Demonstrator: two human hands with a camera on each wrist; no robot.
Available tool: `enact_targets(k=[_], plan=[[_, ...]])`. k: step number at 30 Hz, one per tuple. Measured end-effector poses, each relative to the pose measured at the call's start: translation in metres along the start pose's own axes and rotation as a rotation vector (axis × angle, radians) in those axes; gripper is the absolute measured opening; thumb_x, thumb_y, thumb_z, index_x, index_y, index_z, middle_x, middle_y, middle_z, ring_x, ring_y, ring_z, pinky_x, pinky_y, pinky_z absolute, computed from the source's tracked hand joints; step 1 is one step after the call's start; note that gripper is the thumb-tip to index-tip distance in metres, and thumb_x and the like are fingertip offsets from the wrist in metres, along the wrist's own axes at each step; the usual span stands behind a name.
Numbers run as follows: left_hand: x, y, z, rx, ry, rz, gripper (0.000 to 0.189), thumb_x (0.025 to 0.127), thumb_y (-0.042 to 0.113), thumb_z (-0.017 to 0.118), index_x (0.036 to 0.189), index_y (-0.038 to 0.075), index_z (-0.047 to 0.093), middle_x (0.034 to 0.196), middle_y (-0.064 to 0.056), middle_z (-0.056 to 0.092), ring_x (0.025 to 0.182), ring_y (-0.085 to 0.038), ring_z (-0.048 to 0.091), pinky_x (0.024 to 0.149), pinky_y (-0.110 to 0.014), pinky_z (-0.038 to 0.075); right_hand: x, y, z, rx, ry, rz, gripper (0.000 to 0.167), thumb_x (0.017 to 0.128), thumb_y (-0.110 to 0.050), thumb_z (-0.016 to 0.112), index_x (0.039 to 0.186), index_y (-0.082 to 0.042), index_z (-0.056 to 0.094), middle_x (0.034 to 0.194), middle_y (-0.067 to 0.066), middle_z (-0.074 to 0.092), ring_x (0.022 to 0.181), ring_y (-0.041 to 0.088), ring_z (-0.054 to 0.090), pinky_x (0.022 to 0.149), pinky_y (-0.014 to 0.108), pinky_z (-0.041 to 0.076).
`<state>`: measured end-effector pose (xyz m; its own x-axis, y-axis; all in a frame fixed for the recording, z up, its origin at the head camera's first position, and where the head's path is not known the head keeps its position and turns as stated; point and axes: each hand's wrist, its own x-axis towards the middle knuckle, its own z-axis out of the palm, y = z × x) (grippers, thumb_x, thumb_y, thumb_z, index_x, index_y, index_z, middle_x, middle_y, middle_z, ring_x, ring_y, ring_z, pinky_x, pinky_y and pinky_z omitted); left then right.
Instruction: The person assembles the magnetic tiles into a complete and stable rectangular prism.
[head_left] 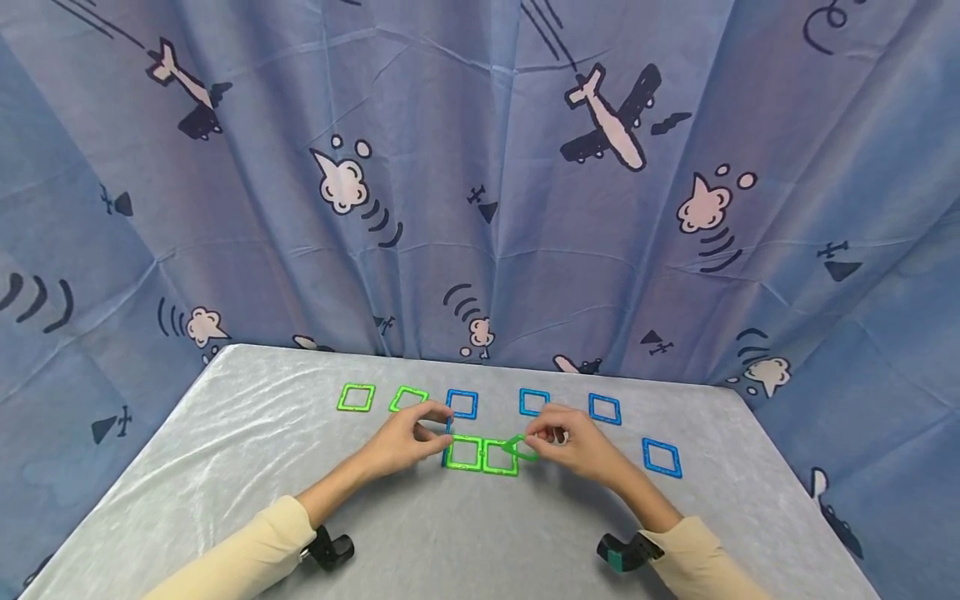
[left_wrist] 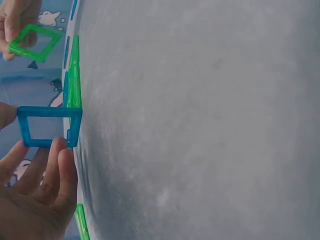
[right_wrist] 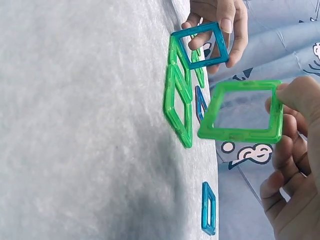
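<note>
My left hand holds a blue square magnetic tile frame upright between thumb and fingers. That blue tile stands at the left edge of two green square tiles lying flat side by side, the left one and the right one. Between thumb and fingers, my right hand pinches another green square tile by one edge. It is tilted and held up by the right end of the flat green pair. In the head view it overlaps the right flat tile, so contact there cannot be told.
Along the back of the grey cloth-covered table lie two green squares, one a green tile, and several blue squares, among them a blue tile. Another blue tile lies farther right. A patterned blue curtain hangs behind.
</note>
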<state>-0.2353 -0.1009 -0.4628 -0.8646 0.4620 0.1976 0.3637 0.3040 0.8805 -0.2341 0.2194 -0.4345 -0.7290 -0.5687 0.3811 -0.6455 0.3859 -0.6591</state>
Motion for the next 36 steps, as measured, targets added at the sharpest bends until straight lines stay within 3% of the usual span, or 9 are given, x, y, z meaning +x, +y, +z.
enact_targets(k=[12,26,36], plan=[[0.000,-0.002,0.002,-0.005,-0.005,0.010,0.035,0.095,0.014,0.074,0.126,0.001,0.064,0.123,-0.021,0.066,0.090,-0.022,0.071,0.067,-0.034,0.054,0.001,-0.001,0.005,0.047,-0.095,-0.035,0.004,0.096,-0.007,0.072,0.096,-0.007,0.075,0.085,-0.009,0.064,0.074,0.012,0.058,0.060,0.028,0.047],[0.001,0.000,0.000,-0.010,-0.006,-0.021,0.035,0.095,0.015,0.075,0.126,0.003,0.064,0.125,-0.018,0.065,0.092,-0.024,0.071,0.064,-0.035,0.055,0.009,-0.008,0.011,0.057,-0.129,-0.029,0.008,0.097,-0.014,0.072,0.097,-0.008,0.078,0.086,-0.005,0.070,0.074,0.011,0.060,0.062,0.029,0.050],[0.003,-0.001,0.000,-0.009,-0.009,-0.013,0.036,0.095,0.015,0.075,0.126,0.001,0.064,0.124,-0.021,0.065,0.090,-0.022,0.071,0.065,-0.035,0.055,0.021,-0.017,0.023,0.082,-0.146,-0.051,0.005,0.093,-0.002,0.074,0.095,-0.006,0.077,0.082,-0.003,0.068,0.072,0.012,0.056,0.061,0.027,0.048]])
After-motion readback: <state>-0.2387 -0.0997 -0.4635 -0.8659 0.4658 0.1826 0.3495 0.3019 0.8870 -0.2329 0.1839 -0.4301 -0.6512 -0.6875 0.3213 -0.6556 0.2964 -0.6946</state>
